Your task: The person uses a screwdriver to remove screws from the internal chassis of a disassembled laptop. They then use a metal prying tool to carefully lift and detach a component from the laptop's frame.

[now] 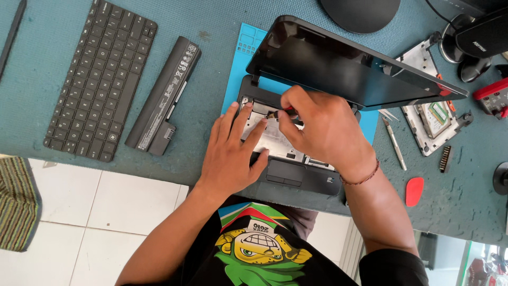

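Small laptop on blue mat, lid open, keyboard bay bare: metal plate exposed. Keyboard and battery already out, well left of the grip. Right hand pinches a red-handled screwdriver, tip at the bay's upper edge. Left hand flat, unclenched, bracing the plate just beside the tip. Base not yet apart. No containers visible; opened hard drive lies right.

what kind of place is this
Probably a laptop repair bench: an opened laptop on a blue work mat, its removed keyboard and battery set aside, tweezers and a red pry pick nearby.
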